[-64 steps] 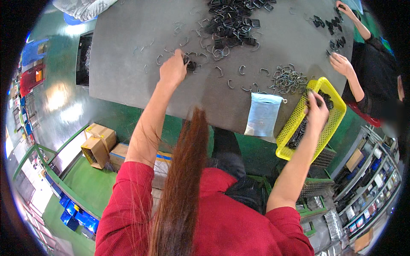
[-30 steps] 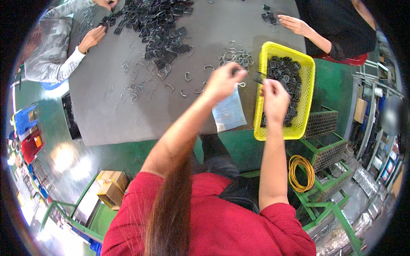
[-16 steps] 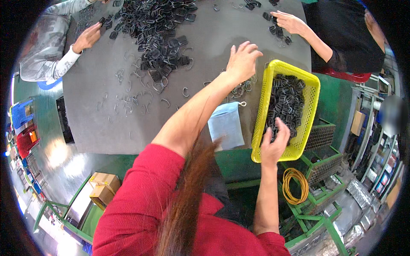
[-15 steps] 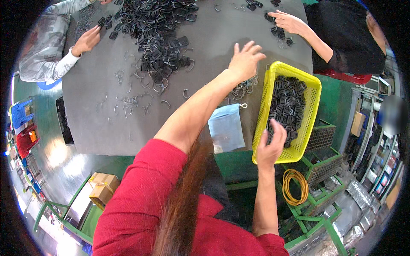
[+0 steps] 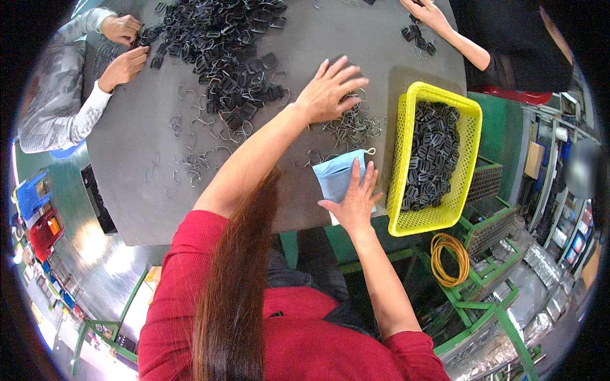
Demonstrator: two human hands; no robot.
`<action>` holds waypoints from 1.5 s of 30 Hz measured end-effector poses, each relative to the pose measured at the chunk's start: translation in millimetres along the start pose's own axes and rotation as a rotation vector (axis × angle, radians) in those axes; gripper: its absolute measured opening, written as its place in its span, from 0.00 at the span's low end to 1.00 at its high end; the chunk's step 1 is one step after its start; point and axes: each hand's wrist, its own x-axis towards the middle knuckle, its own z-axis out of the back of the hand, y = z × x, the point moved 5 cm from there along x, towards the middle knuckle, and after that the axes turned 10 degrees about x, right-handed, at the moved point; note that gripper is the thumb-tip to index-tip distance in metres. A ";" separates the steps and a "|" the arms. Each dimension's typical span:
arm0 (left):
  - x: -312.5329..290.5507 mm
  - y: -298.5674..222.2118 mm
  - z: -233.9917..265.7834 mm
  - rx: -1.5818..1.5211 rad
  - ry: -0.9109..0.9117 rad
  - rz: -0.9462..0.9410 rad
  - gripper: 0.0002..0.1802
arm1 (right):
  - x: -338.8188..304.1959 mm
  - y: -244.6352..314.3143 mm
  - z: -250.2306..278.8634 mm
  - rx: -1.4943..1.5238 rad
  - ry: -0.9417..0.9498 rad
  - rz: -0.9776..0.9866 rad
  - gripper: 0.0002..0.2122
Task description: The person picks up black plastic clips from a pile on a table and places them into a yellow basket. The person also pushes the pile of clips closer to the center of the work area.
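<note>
My left hand [image 5: 330, 91] is over the table with its fingers spread, holding nothing that shows. Beside and partly under it is a small heap of thin metal wire hooks [image 5: 357, 129]. My right hand [image 5: 357, 202] lies over a light-blue fabric piece [image 5: 332, 174] that has a white loop at one corner. Its fingers are stretched out, the tips resting on or just above the fabric. Right of that hand a yellow perforated basket [image 5: 395, 166] holds many black plastic buckles [image 5: 429, 159].
A large pile of black buckles with wire hooks [image 5: 222, 60] covers the back of the grey table [image 5: 136, 184]. Co-workers' hands handle pieces at the left [image 5: 126, 66] and right [image 5: 431, 16]. Below the basket are a green metal frame [image 5: 478, 305] and a coiled orange hose [image 5: 450, 260].
My right hand has left the basket and moved left onto the light-blue fabric piece. My left hand has shifted left, fingers still spread. The left co-worker's two hands have come together.
</note>
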 end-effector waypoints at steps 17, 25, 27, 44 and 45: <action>-92.5 -65.2 -4.9 -0.198 0.312 -0.735 0.19 | -56.4 -12.4 19.5 0.270 -0.191 0.127 0.50; -210.2 -14.5 72.2 0.045 0.414 -0.421 0.28 | -10.6 -8.0 30.2 0.207 -0.332 0.211 0.52; -224.5 -37.5 77.0 0.032 0.342 -0.349 0.32 | 2.2 -9.4 29.0 0.182 -0.347 0.148 0.52; -195.7 -14.4 35.6 0.575 0.066 0.607 0.30 | 26.8 -17.5 34.5 0.352 -0.309 0.206 0.50; -207.8 -11.1 42.9 0.643 0.065 0.668 0.30 | 23.8 -17.1 37.5 0.403 -0.291 0.222 0.49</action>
